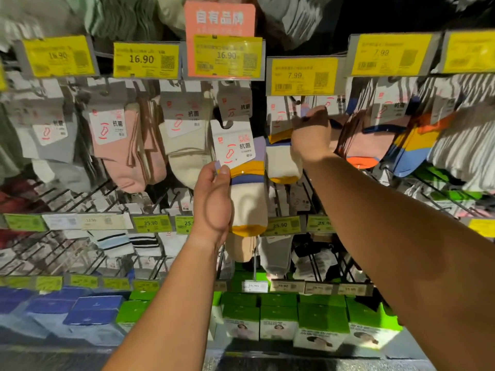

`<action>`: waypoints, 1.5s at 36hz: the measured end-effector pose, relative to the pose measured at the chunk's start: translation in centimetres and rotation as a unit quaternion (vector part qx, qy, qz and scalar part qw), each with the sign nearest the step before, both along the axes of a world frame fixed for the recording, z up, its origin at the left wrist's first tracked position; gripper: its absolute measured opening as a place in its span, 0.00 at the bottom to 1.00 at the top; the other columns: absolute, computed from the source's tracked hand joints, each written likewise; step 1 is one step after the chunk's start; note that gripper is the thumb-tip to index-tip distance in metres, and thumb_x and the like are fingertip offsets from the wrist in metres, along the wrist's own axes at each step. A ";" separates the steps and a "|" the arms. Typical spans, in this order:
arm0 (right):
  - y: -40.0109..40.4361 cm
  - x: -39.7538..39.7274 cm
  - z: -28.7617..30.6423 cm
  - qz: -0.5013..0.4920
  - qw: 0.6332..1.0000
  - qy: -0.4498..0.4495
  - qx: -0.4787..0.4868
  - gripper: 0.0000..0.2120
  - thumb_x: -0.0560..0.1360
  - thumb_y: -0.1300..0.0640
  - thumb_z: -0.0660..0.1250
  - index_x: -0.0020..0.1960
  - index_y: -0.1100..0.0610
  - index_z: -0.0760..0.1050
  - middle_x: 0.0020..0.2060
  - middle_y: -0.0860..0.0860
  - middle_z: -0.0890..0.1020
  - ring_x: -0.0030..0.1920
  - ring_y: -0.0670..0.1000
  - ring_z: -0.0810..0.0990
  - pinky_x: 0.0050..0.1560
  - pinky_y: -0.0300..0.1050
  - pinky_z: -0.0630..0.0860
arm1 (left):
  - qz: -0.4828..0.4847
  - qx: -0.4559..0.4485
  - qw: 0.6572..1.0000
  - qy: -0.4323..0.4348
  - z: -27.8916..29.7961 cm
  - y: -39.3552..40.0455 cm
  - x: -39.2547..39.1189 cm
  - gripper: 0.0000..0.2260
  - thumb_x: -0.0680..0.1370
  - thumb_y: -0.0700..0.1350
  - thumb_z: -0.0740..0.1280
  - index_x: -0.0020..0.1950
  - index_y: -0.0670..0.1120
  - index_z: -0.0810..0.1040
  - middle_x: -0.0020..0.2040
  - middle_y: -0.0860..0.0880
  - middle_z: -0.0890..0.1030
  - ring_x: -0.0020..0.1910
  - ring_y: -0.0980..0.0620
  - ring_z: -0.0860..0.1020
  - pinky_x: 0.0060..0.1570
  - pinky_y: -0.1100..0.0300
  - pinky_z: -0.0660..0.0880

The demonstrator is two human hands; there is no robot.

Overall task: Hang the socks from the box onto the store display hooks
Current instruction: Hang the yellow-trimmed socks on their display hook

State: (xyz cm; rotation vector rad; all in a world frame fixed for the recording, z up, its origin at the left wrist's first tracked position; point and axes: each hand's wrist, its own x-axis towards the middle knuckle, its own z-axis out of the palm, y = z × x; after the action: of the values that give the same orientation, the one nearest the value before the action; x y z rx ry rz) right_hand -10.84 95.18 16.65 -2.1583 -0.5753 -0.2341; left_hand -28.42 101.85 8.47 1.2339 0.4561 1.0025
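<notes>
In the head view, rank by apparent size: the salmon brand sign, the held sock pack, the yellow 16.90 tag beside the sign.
1. Held sock pack, though nearer the camera.
2. Salmon sign.
3. Yellow 16.90 tag.

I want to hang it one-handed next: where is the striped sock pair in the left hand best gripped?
Pinch the white card header near its top, coming from the right side. The left hand holds the sock pair at its left edge, and the stiff card carries the hanging hook.

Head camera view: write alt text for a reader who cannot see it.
A person's left hand holds a carded pair of cream, yellow and blue socks before a store sock display, while the right hand reaches up among hanging socks under a yellow 7.99 price tag.
</notes>
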 end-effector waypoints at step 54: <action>0.4 1.2 -4.4 0.100 0.964 0.071 -0.238 0.25 0.71 0.51 0.74 0.65 0.59 0.78 0.46 0.64 0.83 0.46 0.59 0.83 0.44 0.44 0.78 | -0.029 0.194 0.858 0.475 3.4 2.2 11.4 0.22 0.81 0.56 0.65 0.61 0.38 0.78 0.57 0.42 0.82 0.54 0.41 0.81 0.52 0.56 0.78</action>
State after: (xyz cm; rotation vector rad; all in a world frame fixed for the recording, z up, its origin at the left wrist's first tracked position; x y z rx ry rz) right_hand -9.66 95.54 12.27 -2.5246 -0.8247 0.1902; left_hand -17.07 104.09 11.85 2.0834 1.0003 0.3592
